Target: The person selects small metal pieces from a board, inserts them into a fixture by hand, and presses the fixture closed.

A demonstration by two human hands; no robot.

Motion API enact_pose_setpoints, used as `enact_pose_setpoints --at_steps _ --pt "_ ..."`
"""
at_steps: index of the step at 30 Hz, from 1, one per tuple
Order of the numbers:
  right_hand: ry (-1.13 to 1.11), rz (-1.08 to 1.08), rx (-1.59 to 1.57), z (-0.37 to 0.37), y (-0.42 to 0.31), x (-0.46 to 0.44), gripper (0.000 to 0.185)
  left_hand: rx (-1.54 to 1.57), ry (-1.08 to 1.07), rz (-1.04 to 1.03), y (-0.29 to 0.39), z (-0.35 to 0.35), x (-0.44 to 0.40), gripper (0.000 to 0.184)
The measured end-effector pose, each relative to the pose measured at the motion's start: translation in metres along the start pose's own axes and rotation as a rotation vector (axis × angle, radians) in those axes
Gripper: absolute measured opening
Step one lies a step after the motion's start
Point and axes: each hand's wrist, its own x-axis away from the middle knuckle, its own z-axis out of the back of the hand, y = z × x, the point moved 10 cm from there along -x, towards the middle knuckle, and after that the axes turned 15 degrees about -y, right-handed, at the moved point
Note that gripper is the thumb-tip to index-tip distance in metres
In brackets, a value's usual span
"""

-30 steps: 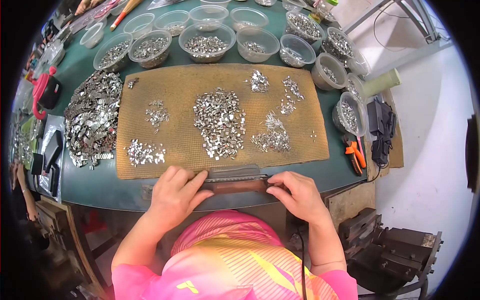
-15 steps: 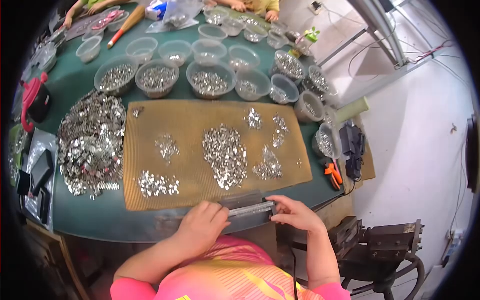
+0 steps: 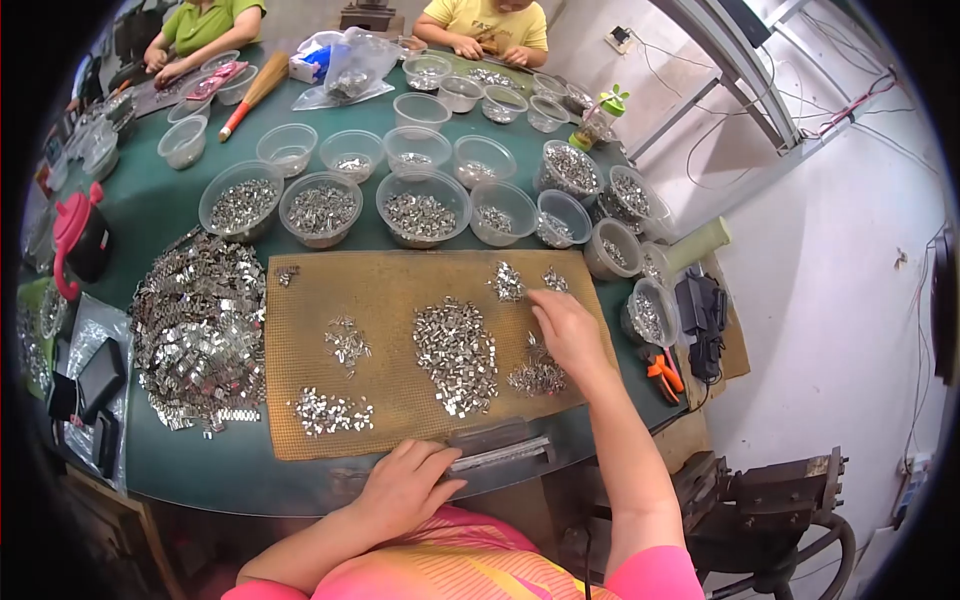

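Near the table's front edge, my left hand [image 3: 405,487] lies with its fingers stretched out and the thumb apart, against the left end of a narrow metal strip-like holder [image 3: 500,455]. A row of small shiny pieces seems to lie along this holder. My right hand [image 3: 570,335] reaches over the right side of the brown ribbed mat [image 3: 390,285]. Its thumb and forefinger are bent together beside a small pile of metal pieces [image 3: 508,282]; what is between the fingertips is too small to make out. Below that hand lies another pile of metal pieces [image 3: 537,378].
A large heap of linked metal strips [image 3: 200,330] lies left of the mat. Clear plastic bowls [image 3: 423,207] of metal parts line its far side. Orange-handled pliers [image 3: 664,375] lie at the right edge. Two other people [image 3: 490,25] work across the table.
My right hand has let go of the holder's right end and moved up and away to the small piles on the mat. My left hand stays at the holder, its thumb now apart.
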Motion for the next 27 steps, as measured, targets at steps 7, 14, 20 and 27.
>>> enact_pose_setpoints --at_steps 7,14,20,27 --pt "0.014 0.207 0.284 -0.029 -0.011 0.002 0.020 -0.048 0.050 0.034 0.004 0.003 -0.003 0.043" --pt "-0.011 0.104 -0.106 -0.011 0.043 -0.008 0.015 -0.048 0.060 0.089 0.003 0.008 -0.007 0.038" --pt "0.021 0.101 0.004 -0.017 0.042 -0.015 0.014 0.060 0.056 0.164 -0.002 0.013 -0.008 0.034" --pt "0.091 0.127 0.342 -0.022 0.017 -0.016 0.012 -0.135 0.210 0.197 0.000 0.048 -0.006 0.029"
